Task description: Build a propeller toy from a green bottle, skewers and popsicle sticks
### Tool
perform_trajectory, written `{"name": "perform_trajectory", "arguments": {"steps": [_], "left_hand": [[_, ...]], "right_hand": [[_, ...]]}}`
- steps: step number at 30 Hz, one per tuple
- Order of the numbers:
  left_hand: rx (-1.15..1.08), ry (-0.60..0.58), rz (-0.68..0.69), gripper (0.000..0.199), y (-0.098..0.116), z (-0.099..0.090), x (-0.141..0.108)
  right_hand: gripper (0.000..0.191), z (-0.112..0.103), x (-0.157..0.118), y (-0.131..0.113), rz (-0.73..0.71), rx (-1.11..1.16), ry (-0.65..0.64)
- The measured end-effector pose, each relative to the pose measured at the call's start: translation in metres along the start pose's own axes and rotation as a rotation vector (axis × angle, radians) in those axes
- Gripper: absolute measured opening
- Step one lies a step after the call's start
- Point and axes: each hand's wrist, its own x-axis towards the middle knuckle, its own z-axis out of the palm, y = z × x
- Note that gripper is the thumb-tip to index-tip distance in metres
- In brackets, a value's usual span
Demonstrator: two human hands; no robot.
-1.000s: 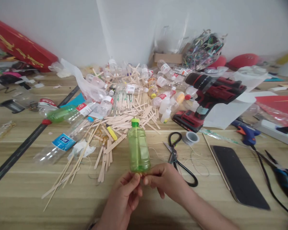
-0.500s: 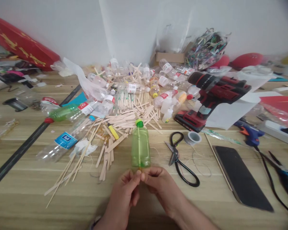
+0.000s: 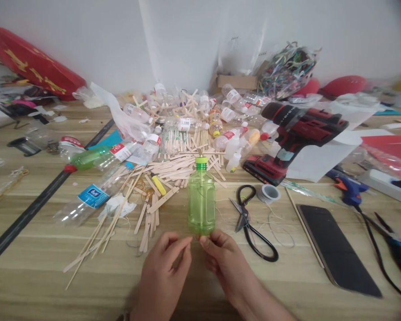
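A green transparent bottle (image 3: 201,200) with a yellow-green cap (image 3: 201,159) stands upright in front of me. A thin stick runs up inside it, and a short piece protrudes above the cap. My right hand (image 3: 222,258) pinches something at the bottle's base with thumb and forefinger; the gripped part is mostly hidden. Just left of the base, my left hand (image 3: 170,263) is apart from the bottle, thumb and forefinger tips drawn together. Whatever might be between those tips is too small to make out. Black-handled scissors (image 3: 243,214) lie to the right, beside a spool (image 3: 268,193).
Loose craft sticks (image 3: 173,167) and plastic bottles (image 3: 187,124) are heaped behind. A red cordless drill (image 3: 297,129) stands at right, near a glue gun (image 3: 350,187) and a phone (image 3: 337,249). Thin skewers (image 3: 116,216) and a clear bottle (image 3: 76,207) lie left.
My left hand has let go of the bottle's base and moved slightly left. The bottle has shifted a little right and stands more squarely facing me, still in my right hand.
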Motion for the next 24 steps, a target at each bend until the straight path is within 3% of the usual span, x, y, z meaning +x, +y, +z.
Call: {"name": "perform_trajectory", "arguments": {"steps": [2,5,10,12,18,21,24], "left_hand": [[0.079,-0.001,0.027,0.02,-0.001,-0.001,0.004],[0.199,-0.077,-0.044,0.021,0.002,-0.003,0.013],[0.524,-0.385,-0.219,0.026,0.018,-0.01,0.039],[0.522,-0.482,-0.252,0.026,0.02,-0.015,0.05],[-0.055,-0.725,-0.285,0.023,-0.003,-0.027,0.068],[-0.319,-0.679,-0.272,0.023,-0.006,-0.025,0.067],[-0.569,-0.606,-0.35,0.022,-0.001,-0.018,0.058]], "right_hand": [[0.047,0.001,0.001,0.002,-0.016,-0.007,-0.007],[0.045,0.003,0.003,0.004,-0.052,-0.041,-0.02],[0.045,0.003,0.007,0.004,-0.11,-0.133,-0.03],[0.042,0.003,0.007,0.002,-0.139,-0.172,-0.027],[0.034,0.004,0.005,0.002,-0.182,-0.251,-0.022],[0.035,0.004,0.004,0.0,-0.165,-0.257,-0.036],[0.041,0.003,0.002,-0.005,-0.105,-0.219,-0.084]]}}
